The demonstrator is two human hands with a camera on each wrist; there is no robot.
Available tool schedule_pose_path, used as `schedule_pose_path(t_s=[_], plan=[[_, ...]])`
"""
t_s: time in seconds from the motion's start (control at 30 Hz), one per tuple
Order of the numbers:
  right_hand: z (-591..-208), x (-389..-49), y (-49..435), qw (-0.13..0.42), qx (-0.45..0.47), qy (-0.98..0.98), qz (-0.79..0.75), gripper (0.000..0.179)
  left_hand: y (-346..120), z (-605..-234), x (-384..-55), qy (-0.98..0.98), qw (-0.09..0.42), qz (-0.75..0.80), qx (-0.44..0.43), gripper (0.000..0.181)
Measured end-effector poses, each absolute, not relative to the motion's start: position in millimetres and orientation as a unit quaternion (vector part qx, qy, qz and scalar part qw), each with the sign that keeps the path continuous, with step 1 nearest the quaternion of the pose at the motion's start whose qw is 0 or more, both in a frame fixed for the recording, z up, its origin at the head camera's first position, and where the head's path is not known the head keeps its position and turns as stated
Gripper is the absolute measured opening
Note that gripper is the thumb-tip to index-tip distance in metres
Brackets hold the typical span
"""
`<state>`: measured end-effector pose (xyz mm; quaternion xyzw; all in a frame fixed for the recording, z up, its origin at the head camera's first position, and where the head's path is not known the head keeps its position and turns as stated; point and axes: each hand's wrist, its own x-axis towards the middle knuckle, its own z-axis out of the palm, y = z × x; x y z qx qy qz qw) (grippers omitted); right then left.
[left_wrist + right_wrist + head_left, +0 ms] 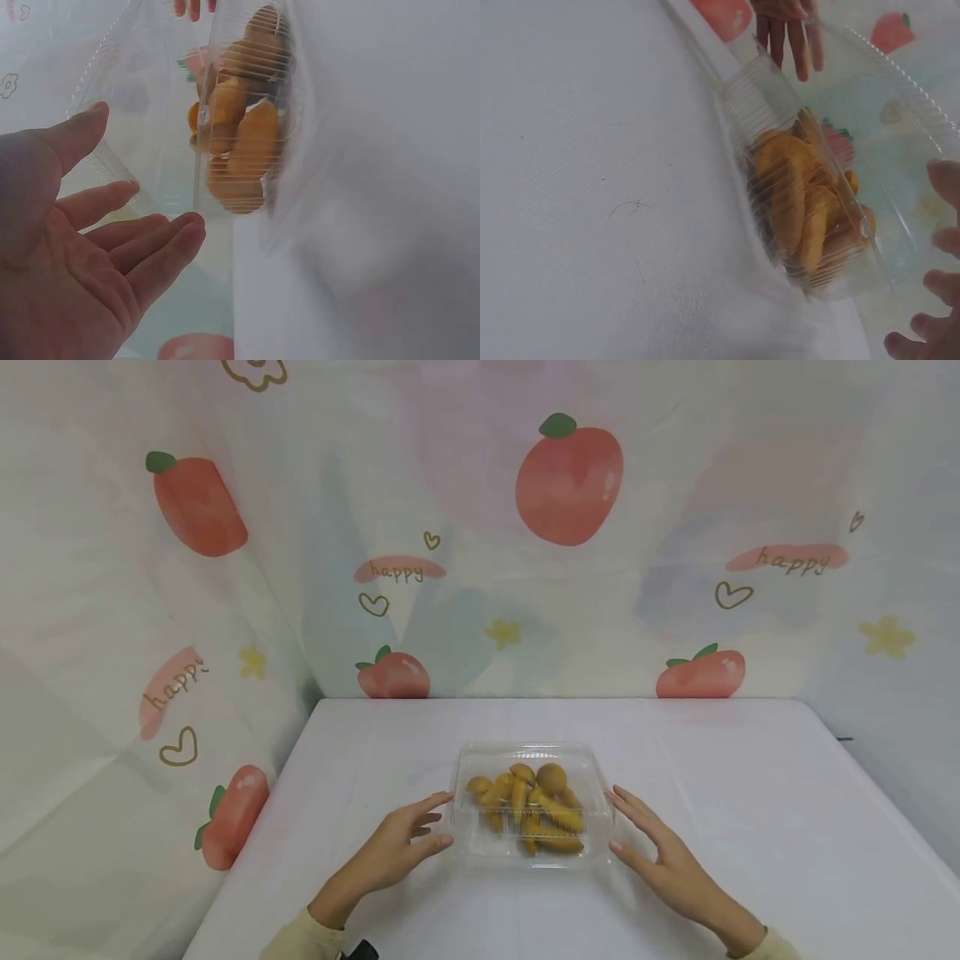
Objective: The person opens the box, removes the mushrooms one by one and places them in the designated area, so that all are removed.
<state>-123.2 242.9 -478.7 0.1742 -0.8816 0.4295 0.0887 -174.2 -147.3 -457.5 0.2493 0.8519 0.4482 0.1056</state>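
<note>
A clear plastic clamshell box with ribbed walls sits on the white table, holding several yellow-brown, mushroom-like pieces with rounded caps and curved stalks. My left hand is at the box's left side, fingers extended and spread from the thumb, fingertips right at the wall. On the opposite side, my right hand is held the same way, its fingertips close to the right wall. Both wrist views show the palms turned toward the box, with nothing gripped by the left hand or the right hand.
The white-covered table meets a fabric backdrop printed with red fruit, hearts and "happy" lettering at the back and sides. A small black object shows beside the left sleeve. A dark hair-like strand lies on the cloth.
</note>
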Motion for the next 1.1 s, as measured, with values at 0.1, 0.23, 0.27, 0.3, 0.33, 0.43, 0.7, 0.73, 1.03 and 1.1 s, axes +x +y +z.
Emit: schedule_pose_path(t_s=[0.1,0.23,0.27,0.3,0.33,0.43,0.7,0.73,1.03,1.1], plan=[[-474.7,-121.5,242.4,0.089,0.164,-0.89,0.415,0.06,-148.6,-454.4,-175.0,0.847,0.099,0.454,0.259,0.062],[-470.3,-122.8,240.4,0.112,0.179,-0.892,0.401,0.059,-148.9,-450.1,-177.1,0.845,0.09,0.455,0.267,0.062],[-469.3,-123.6,240.6,0.122,0.185,-0.889,0.401,0.059,-148.1,-448.7,-177.8,0.845,0.088,0.454,0.267,0.062],[-468.3,-124.6,240.7,0.129,0.191,-0.886,0.403,0.058,-147.3,-447.2,-178.4,0.846,0.087,0.454,0.267,0.062],[-467.1,-125.7,240.8,0.137,0.196,-0.882,0.405,0.058,-146.7,-445.8,-179.0,0.846,0.084,0.453,0.267,0.062],[-462.8,-129.7,241.5,0.144,0.205,-0.874,0.415,0.057,-145.6,-440.9,-180.0,0.846,0.08,0.458,0.26,0.06],[-454.0,-141.6,243.2,0.125,0.212,-0.863,0.441,0.057,-146.7,-432.7,-188.8,0.829,0.072,0.484,0.272,0.053],[-453.0,-142.9,243.4,0.124,0.214,-0.861,0.445,0.057,-146.9,-431.7,-190.5,0.824,0.072,0.49,0.275,0.052],[-439.8,-152.2,243.7,0.101,0.208,-0.863,0.45,0.06,-147.2,-428.0,-202.8,0.797,0.083,0.534,0.269,0.056],[-437.3,-155.0,244.0,0.094,0.206,-0.862,0.453,0.06,-146.7,-426.9,-205.3,0.797,0.081,0.537,0.265,0.055]])
